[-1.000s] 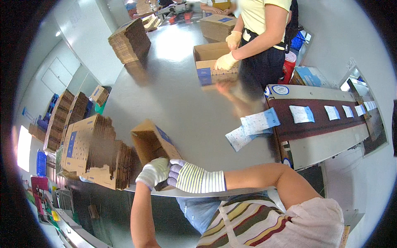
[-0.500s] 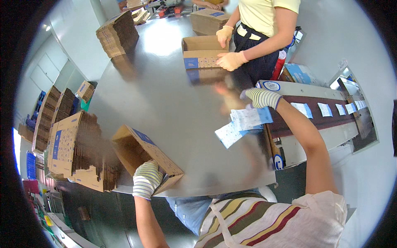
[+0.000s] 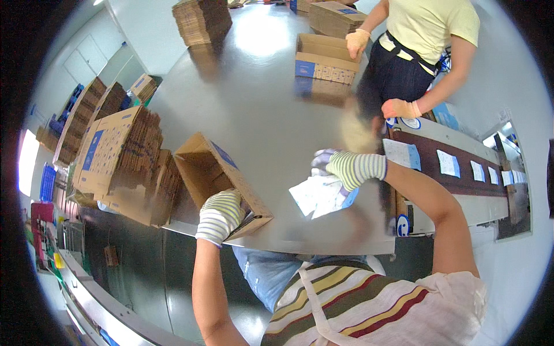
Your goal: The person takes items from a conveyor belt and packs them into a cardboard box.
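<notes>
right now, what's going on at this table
The person's right hand is on white-and-blue packets on the table, and the left hand is at the near end of an open carton. A co-worker farther along has one hand at another open carton. More packets lie on the conveyor belt.

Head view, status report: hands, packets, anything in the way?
Left hand at open carton, near end. Right hand on packets. Nothing seen between packets and carton.
</notes>
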`<action>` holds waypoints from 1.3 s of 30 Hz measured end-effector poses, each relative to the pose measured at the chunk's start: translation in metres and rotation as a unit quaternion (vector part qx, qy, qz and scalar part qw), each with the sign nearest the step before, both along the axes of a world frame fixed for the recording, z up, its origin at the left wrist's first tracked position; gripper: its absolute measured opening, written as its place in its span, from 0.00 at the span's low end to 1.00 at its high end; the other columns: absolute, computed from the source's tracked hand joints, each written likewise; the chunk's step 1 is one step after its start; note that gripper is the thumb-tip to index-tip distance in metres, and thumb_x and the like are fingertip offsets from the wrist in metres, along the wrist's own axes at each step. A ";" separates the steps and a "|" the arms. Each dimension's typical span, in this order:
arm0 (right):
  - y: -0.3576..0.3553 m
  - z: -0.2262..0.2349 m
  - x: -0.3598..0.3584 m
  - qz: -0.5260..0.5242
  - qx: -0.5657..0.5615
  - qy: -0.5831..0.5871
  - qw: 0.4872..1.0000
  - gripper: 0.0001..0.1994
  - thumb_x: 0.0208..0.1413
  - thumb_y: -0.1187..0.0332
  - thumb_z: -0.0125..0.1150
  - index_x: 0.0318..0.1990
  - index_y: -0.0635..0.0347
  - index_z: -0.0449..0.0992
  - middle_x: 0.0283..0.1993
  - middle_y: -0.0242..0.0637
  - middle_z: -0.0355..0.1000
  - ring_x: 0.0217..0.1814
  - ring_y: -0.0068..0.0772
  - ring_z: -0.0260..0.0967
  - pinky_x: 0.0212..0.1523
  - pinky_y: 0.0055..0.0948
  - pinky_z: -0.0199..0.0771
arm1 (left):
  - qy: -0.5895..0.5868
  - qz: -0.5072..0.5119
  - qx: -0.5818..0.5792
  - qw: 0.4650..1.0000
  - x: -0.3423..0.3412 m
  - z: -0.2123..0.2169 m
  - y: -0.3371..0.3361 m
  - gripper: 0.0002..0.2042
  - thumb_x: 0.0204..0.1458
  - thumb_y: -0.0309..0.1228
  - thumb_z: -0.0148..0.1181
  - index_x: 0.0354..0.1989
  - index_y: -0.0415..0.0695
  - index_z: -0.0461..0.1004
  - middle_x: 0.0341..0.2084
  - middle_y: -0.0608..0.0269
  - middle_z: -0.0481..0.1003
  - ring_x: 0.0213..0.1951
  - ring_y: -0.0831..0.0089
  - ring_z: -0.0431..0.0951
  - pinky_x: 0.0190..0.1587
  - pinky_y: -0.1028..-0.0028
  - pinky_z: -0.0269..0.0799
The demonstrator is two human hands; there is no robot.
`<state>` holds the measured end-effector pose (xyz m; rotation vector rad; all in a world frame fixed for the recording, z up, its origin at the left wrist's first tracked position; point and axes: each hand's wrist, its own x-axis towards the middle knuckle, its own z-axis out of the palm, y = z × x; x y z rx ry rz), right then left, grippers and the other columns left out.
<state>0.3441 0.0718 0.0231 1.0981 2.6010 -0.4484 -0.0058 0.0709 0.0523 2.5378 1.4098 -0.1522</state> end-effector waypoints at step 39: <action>0.065 0.039 -0.222 -0.076 0.138 0.176 0.972 0.32 0.45 0.48 0.60 0.56 0.56 0.66 0.54 0.42 0.67 0.60 0.38 0.62 0.67 0.59 0.40 | -0.046 -0.019 0.026 0.998 0.022 -0.018 0.001 0.16 0.53 0.34 0.44 0.40 0.37 0.76 0.37 0.45 0.77 0.39 0.52 0.77 0.47 0.62 0.71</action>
